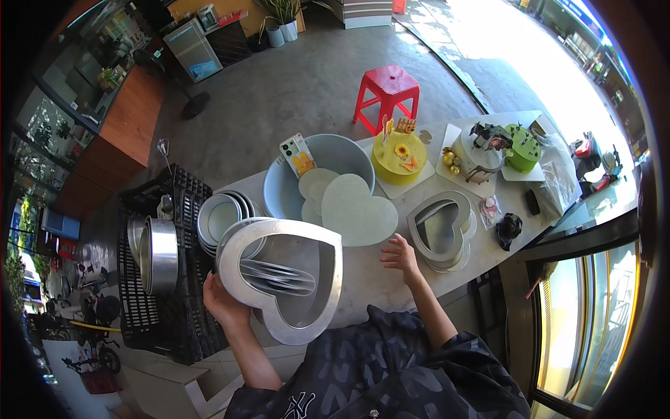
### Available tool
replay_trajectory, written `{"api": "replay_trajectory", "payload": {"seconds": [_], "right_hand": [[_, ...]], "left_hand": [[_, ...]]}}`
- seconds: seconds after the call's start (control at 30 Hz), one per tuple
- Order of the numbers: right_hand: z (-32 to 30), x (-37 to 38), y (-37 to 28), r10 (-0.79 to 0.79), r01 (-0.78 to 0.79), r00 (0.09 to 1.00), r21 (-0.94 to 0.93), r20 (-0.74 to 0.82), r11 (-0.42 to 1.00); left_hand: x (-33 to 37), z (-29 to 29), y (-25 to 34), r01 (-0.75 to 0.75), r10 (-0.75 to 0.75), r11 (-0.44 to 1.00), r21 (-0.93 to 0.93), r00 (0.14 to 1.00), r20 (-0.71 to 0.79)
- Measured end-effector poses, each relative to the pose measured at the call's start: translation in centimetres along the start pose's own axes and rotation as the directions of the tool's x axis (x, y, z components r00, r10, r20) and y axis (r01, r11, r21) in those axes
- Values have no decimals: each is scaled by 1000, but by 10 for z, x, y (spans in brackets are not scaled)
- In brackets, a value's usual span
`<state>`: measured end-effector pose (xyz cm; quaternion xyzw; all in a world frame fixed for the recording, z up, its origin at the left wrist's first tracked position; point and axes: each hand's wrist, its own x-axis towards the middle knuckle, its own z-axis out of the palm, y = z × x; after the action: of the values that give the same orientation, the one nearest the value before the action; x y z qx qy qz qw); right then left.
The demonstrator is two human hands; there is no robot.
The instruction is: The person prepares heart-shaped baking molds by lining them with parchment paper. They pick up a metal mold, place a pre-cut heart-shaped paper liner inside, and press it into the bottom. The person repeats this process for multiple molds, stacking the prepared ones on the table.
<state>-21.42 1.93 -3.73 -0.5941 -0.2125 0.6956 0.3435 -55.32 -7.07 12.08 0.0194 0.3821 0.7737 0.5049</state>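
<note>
My left hand [225, 300] grips the left side of a heart-shaped metal cake pan [324, 286], lifted and tilted over the near table edge. Several thin round metal discs [279, 276] show within its outline; whether they lie inside or behind it I cannot tell. My right hand [400, 257] is open with fingers spread, just below a flat heart-shaped plate [359, 213] and not holding it. That plate overlaps the near rim of a large grey-blue basin [279, 199], beside paler round plates [321, 190]. Right of my right hand sits a stack of heart-shaped pans [457, 230].
Round pans [222, 216] stand stacked at left, beside a black plastic crate [188, 279] holding larger round pans [162, 255]. A phone [297, 155] rests at the basin's rim. Decorated yellow [398, 167], white [478, 160] and green [523, 150] cakes line the far right. Beyond is a red stool [391, 84].
</note>
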Motion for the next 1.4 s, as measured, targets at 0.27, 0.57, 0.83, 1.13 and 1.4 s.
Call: {"api": "replay_trajectory", "payload": {"seconds": [0.27,0.57,0.83,1.13,1.4], "right_hand": [[17,-68,-20,-488,483,869,-359,85,798],[16,-130,-74,-506,693,567,-45,650,720],[-19,-152,-61,-534,714,682,-294,500,636],[-120,-136,8,-631,614,773,319,-63,722],[-113,-140,18,-565,673,713,633,-416,383]], "left_hand": [[10,22,-26,257,-253,965,-49,965,70],[2,54,-65,224,-628,744,630,556,545],[-16,111,-100,21,-712,642,766,387,586],[6,123,-144,-303,-347,622,722,720,601],[-28,106,-224,81,-657,634,769,581,480]]}}
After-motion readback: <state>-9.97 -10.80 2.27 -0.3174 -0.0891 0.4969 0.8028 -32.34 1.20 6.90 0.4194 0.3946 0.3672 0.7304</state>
